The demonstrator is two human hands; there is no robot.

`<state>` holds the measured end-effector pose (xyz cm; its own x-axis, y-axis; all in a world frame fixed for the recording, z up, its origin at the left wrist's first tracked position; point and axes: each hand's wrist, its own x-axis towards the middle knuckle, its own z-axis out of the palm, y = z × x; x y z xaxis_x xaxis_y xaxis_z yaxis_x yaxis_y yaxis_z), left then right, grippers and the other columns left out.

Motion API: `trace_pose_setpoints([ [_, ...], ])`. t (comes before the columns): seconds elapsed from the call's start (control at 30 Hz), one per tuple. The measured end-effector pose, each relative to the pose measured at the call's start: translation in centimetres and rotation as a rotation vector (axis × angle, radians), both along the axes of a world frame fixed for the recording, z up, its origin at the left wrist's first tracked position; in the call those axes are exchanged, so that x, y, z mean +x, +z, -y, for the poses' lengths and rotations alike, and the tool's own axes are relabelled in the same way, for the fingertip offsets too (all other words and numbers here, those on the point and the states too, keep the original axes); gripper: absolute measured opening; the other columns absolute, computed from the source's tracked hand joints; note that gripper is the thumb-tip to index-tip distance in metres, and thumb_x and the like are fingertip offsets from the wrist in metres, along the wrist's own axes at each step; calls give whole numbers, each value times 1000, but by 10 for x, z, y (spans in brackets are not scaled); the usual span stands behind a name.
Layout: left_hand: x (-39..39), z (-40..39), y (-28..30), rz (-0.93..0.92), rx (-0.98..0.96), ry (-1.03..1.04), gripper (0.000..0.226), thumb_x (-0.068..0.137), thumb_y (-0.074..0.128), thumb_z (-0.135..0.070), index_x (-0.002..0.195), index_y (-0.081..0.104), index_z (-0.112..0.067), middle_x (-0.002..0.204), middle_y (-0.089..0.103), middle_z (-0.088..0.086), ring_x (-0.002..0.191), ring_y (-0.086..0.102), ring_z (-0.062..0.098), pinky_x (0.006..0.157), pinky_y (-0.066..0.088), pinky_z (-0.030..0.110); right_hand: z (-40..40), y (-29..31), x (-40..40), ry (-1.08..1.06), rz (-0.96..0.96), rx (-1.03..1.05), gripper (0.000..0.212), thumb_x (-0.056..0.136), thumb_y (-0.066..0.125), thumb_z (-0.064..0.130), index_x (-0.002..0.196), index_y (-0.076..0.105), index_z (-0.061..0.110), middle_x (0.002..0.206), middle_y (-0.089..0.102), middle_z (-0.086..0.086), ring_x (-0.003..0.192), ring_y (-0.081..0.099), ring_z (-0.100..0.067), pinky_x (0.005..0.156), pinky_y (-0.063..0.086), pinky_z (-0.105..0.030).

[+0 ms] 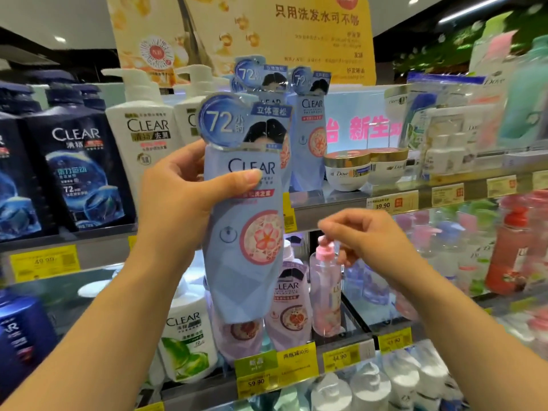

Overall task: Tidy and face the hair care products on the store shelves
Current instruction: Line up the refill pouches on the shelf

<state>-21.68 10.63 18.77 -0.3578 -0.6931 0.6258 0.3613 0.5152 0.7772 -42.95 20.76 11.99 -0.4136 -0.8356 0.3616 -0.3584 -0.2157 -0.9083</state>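
A blue bottle (247, 221) is held off the shelf (329, 203) in the left hand's (181, 203) grip, unplaced; the right hand (360, 232) is loosely curled, empty.

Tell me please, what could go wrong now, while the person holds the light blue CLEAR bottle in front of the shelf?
1. The left hand alone grips the light blue CLEAR bottle off the shelf; it might slip and fall onto the products below.
2. The right hand is close to the pink pump bottle, a tall narrow one near the shelf edge; a bump could tip it.
3. Returning the bottle among the matching blue bottles may push them crooked.
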Motion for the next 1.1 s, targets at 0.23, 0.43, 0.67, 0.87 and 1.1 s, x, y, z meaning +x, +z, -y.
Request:
trace_pose_setpoints([
  [0.23, -56, -13, 39, -47, -98, -56, 36, 62, 81, -15, 98, 73, -13, 90, 78, 2, 80, 76, 21, 65, 59, 27, 17, 85, -28, 255, -145, -135, 52, 79, 78, 34, 126, 60, 20, 105, 77, -1, 101, 73, -19, 85, 60, -40],
  [0.43, -113, -11, 71, -77, -178, -30, 27, 77, 79, -10, 103, 73, -7, 92, 78, 5, 80, 76, 24, 67, 60, 32, 16, 148, -71, 278, -285, -190, 66, 69, 83, 21, 129, 57, 20, 111, 74, -8, 99, 73, -21, 78, 61, -36],
  [0.67, -162, 5, 91, -27, -281, 107, 26, 79, 80, -14, 104, 74, -9, 94, 78, 3, 82, 75, 17, 69, 59, 29, 35, 178, -123, 276, -355, -180, 65, 71, 82, 17, 129, 52, 14, 111, 73, -12, 99, 73, -24, 79, 62, -38],
  [0.87, -172, 26, 86, 118, -393, 496, 36, 71, 86, -33, 102, 78, -17, 92, 77, -4, 82, 73, 8, 75, 61, 35, 69, 171, -142, 293, -365, -144, 56, 75, 83, 9, 124, 55, 16, 108, 72, -17, 91, 75, -23, 77, 63, -39],
  [1.1, -175, 40, 75, 338, -450, 879, 39, 73, 81, -50, 92, 78, -16, 83, 76, -1, 74, 68, 11, 63, 54, 28, 103, 159, -147, 404, -306, -68, 51, 76, 82, 6, 119, 56, 14, 99, 76, -14, 85, 76, -24, 65, 60, -32],
])
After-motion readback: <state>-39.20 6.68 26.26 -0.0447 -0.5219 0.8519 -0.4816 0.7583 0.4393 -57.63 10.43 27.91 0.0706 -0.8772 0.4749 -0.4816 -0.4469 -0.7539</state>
